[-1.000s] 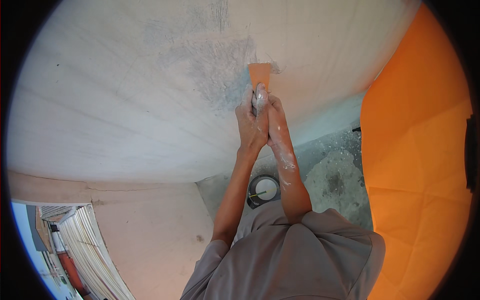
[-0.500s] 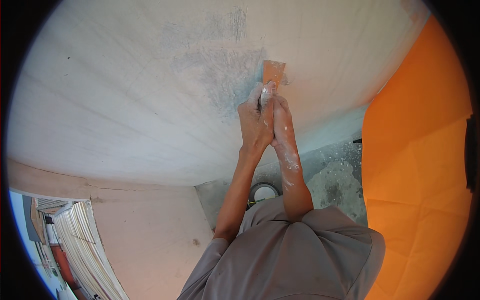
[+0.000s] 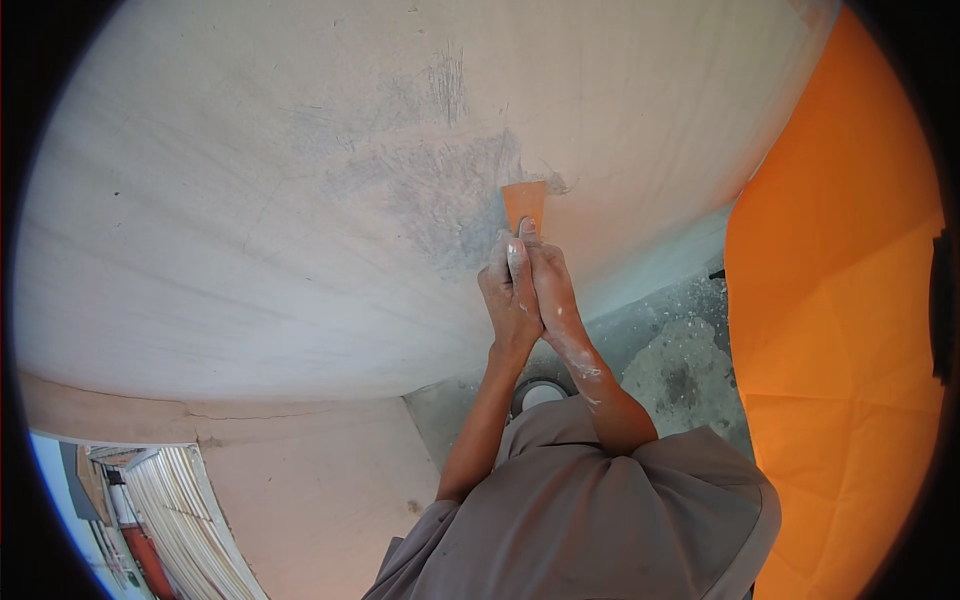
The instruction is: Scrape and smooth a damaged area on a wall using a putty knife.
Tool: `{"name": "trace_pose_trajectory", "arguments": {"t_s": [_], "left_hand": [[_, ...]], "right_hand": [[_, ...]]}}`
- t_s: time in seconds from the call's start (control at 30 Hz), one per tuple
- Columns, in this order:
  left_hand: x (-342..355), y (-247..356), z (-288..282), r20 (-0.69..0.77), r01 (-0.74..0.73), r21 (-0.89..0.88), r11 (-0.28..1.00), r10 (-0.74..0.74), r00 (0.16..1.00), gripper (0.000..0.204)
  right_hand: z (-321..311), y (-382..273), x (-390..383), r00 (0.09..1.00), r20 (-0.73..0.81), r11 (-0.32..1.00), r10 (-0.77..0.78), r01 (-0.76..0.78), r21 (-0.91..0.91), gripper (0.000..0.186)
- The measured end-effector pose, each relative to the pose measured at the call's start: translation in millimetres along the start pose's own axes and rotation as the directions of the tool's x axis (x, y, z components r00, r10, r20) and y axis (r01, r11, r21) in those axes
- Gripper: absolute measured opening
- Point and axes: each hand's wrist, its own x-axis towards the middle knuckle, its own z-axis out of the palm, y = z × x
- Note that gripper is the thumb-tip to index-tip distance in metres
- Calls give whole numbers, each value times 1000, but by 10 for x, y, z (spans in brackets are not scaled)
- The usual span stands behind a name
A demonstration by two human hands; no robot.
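Both my hands are wrapped together round the handle of a scraper (image 3: pixel 524 201), whose flat, flared blade looks orange. Its wide edge meets the pale wall (image 3: pixel 300 270) at the right side of a rough grey patch (image 3: pixel 430 190) where the surface is scratched. My left hand (image 3: pixel 512 295) and my right hand (image 3: pixel 552 285) press against each other, thumbs lying up along the tool. White dust coats the fingers and my right forearm. The handle itself is hidden inside the hands.
An orange sheet (image 3: pixel 835 330) hangs along the right side. Below, the grey floor (image 3: pixel 680 360) is spattered with white, and a round container (image 3: pixel 540 393) stands close to my body. At lower left, a pinkish wall (image 3: pixel 310 470) borders an opening with pale corrugated panels (image 3: pixel 180 510).
Both hands and the scraper sit lower in view and slightly left. The wall patch has shifted left and down too, as the view moved. The grip is unchanged.
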Motion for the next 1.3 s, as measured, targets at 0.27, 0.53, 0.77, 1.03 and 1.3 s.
{"name": "trace_pose_trajectory", "arguments": {"t_s": [0.27, 0.53, 0.77, 1.03, 1.3], "left_hand": [[140, 140, -32, -17, 36, 120, 992, -34, 999, 50], [189, 316, -101, -16, 36, 205, 978, -33, 999, 52], [476, 876, 4, 101, -171, 352, 920, 144, 984, 49], [-255, -68, 111, 22, 117, -9, 993, -117, 993, 64], [82, 28, 184, 71, 130, 72, 989, -135, 988, 67]], "right_hand": [[65, -50, 103, 996, 42, 986, 83, -88, 139, 56], [126, -62, 77, 985, 62, 959, 160, -170, 225, 57], [263, -616, 123, 993, 110, 877, -38, -20, 479, 44], [-183, 36, -139, 999, -43, 999, 33, -32, 26, 56], [-256, -173, 180, 994, 52, 995, 98, -98, -3, 58]]}}
